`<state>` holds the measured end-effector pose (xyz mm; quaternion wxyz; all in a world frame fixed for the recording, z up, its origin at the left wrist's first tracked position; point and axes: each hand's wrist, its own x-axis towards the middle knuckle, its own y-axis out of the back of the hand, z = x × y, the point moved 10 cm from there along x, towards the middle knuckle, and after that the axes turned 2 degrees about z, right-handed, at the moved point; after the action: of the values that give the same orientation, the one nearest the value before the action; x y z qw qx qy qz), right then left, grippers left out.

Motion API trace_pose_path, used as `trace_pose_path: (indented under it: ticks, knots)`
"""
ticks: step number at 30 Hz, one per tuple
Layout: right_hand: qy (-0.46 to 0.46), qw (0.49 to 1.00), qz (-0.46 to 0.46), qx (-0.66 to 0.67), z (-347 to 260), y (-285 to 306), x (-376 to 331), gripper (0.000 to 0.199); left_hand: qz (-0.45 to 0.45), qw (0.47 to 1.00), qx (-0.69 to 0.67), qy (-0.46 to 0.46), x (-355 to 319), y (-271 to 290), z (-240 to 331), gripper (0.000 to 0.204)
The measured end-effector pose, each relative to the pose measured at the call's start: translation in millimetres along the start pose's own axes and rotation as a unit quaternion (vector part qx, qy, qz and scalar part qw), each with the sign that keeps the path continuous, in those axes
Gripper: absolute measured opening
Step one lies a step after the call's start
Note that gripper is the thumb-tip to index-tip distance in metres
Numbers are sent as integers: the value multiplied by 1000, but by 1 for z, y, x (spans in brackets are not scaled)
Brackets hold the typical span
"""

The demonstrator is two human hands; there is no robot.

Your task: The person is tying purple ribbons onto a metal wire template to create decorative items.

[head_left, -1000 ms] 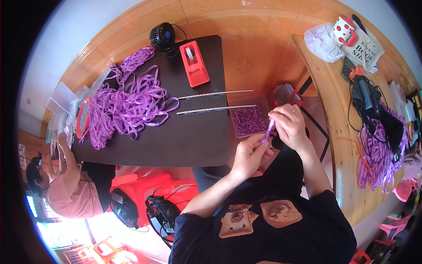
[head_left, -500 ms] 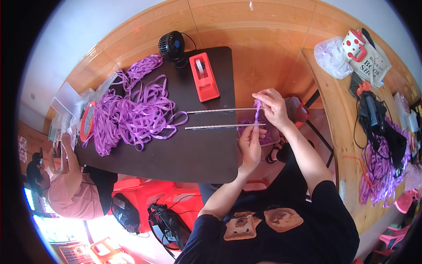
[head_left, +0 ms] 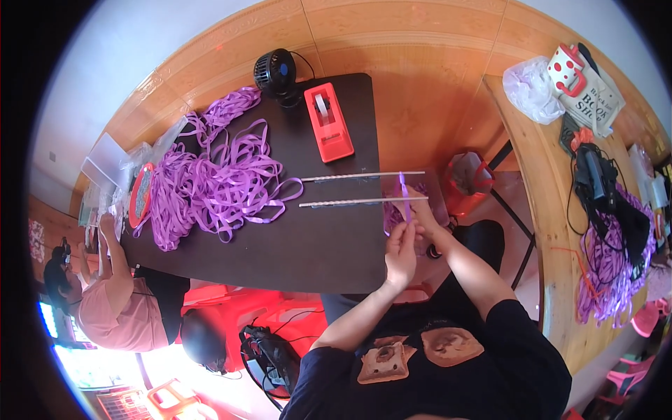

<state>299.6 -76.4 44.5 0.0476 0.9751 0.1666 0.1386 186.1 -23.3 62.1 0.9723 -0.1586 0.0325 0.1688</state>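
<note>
Two thin rods, the far rod (head_left: 364, 175) and the near rod (head_left: 364, 202), lie side by side and jut past the dark table's right edge. A purple ribbon (head_left: 404, 190) spans their free ends. My left hand (head_left: 401, 257) is closed, pinching the ribbon just on my side of the near rod. Close beside it, my right hand (head_left: 418, 208) is under the near rod. Its fingers are partly hidden by the rod and ribbon, so their grip is unclear. Below the rod ends sits a clear bin (head_left: 435, 187) with purple ribbon inside.
A heap of purple ribbon (head_left: 210, 182) covers the left of the table (head_left: 308, 255). Behind the rods stand a red tape dispenser (head_left: 329, 126) and a black fan (head_left: 275, 73). A wooden table (head_left: 535, 182) is at right, a red bin (head_left: 469, 183) before it. Another person (head_left: 126, 308) sits at left.
My right hand has come down from the far rod toward me and under the near rod. My left hand has shifted slightly nearer. The ribbon now stretches across both rods.
</note>
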Motion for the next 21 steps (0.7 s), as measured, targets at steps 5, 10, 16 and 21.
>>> trace_pose_path:
  ticks: [5, 10, 16, 21]
  knots:
    - [-113, 988, -62, 84, 55, -19, -72, 16, -20, 999, -15, 22, -56, 15, -15, 21]
    - [-211, 965, -89, 131, 54, -41, -134, 14, -24, 994, -41, 101, -92, 44, -13, 21]
    - [-333, 884, -110, 310, 26, -60, -190, 9, -111, 982, -78, 132, -89, 41, -16, 22]
    - [-330, 884, -145, 299, 8, -63, -217, 7, -158, 933, -164, 277, -88, 39, -28, 26]
